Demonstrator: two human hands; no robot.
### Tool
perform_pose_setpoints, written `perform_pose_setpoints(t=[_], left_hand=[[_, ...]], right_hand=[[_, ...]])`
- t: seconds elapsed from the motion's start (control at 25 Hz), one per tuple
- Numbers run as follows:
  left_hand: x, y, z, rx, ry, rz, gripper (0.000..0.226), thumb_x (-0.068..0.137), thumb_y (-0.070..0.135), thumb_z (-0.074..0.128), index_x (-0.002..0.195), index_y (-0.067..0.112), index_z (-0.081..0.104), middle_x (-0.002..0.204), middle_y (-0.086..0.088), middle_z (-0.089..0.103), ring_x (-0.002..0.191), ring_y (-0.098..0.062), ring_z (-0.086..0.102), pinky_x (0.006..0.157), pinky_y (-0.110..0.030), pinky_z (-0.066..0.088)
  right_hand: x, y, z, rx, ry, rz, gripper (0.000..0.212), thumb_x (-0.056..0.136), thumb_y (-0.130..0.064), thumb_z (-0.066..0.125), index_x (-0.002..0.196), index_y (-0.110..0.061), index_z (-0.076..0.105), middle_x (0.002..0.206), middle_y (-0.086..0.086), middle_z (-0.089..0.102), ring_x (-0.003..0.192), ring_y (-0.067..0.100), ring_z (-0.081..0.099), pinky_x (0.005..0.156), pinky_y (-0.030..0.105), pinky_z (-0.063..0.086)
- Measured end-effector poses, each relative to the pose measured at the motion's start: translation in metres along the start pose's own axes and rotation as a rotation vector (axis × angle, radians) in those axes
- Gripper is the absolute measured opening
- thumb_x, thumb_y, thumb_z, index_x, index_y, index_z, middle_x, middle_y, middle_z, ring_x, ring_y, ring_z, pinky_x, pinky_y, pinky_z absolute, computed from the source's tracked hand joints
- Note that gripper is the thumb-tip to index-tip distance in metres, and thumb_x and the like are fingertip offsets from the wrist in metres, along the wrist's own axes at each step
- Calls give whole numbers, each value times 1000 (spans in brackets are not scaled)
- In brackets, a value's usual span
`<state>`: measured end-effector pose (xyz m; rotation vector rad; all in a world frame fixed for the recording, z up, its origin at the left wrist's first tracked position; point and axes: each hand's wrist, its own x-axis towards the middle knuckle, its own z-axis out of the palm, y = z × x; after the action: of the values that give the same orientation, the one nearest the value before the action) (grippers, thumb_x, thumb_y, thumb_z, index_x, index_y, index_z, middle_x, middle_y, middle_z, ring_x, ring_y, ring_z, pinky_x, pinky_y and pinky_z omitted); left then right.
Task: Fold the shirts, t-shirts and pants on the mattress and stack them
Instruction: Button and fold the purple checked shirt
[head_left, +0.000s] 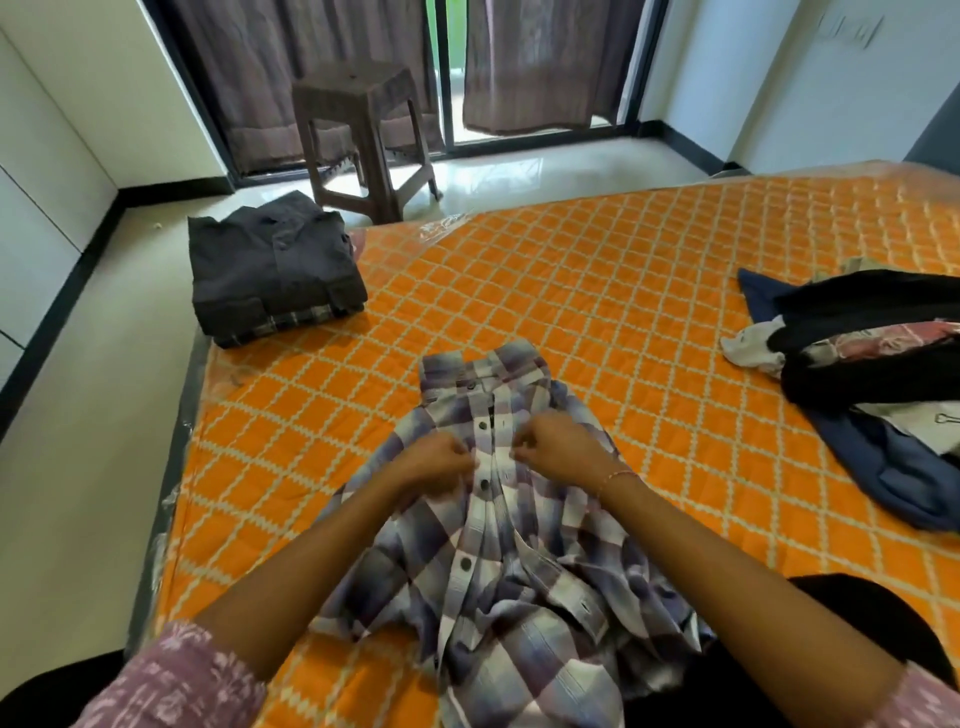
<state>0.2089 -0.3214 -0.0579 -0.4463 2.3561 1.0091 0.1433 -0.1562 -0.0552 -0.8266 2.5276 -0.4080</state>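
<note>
A purple and white checked shirt (498, 545) lies face up on the orange mattress (597, 291), collar pointing away from me. My left hand (436, 462) pinches the button strip on the left side of the shirt's front. My right hand (558, 447) pinches the opposite strip beside it, between two dark buttons. A stack of folded dark clothes (275, 270) sits at the mattress's far left corner. An unfolded heap of clothes (872, 374) lies at the right edge.
A brown plastic stool (363, 130) stands on the floor beyond the mattress, in front of curtains and a glass door. Bare floor runs along the mattress's left side.
</note>
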Motion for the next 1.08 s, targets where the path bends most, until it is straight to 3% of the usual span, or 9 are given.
perform_pose_setpoints(t=[0.04,0.12,0.28,0.44,0.56,0.68,0.84,0.96,1.08], left_hand=[[14,-1,-1,-40,228,67,25,94,15,53,70,12,59,64,-5,61,64,-21,60,63,-33,52],[40,-2,5,-146,403,91,15,89,4,56,76,9,63,69,-9,63,65,-22,61,68,-39,56],[73,-5,21,-201,382,16,12,86,0,61,75,1,66,65,-15,62,53,-19,53,66,-42,56],[90,-11,33,-128,380,-15,15,81,4,65,70,13,62,75,-8,66,70,-22,62,68,-39,55],[95,-11,39,-61,454,43,16,80,3,62,72,17,60,76,-2,63,77,-20,62,63,-32,49],[103,-9,41,-39,455,-20,8,81,8,67,75,8,61,86,-9,67,84,-24,63,72,-37,54],[99,1,41,46,409,-130,7,84,7,64,83,0,62,87,-15,64,85,-31,63,71,-40,55],[94,1,32,-135,330,-125,32,82,3,63,55,10,48,58,-11,50,62,-27,55,56,-34,45],[69,14,18,-486,202,-97,38,89,4,61,58,11,42,48,-4,42,46,-18,41,45,-26,37]], right_hand=[[15,-3,9,51,140,29,21,92,-10,53,89,4,69,87,21,68,77,36,61,69,40,52],[39,-12,27,90,234,148,19,89,2,47,76,2,62,73,22,57,71,37,54,61,38,43],[59,-12,47,33,261,324,16,93,-11,50,80,-4,56,79,12,59,82,33,59,59,32,37],[73,-6,60,0,282,398,23,93,-27,56,100,-6,63,101,13,66,96,31,62,68,34,46],[81,3,57,90,219,376,23,88,-28,60,82,-6,61,91,15,67,86,33,63,61,33,43],[83,22,55,236,182,356,23,84,-15,60,63,-7,54,76,18,64,73,30,60,56,31,41],[74,29,55,477,253,322,19,86,-9,61,73,1,70,75,16,68,65,21,55,53,24,36],[65,29,49,690,318,341,21,80,-6,62,65,9,65,63,16,55,61,23,48,55,27,41],[47,27,39,723,372,293,30,74,-4,62,47,-6,48,51,11,45,54,22,41,52,34,41]])
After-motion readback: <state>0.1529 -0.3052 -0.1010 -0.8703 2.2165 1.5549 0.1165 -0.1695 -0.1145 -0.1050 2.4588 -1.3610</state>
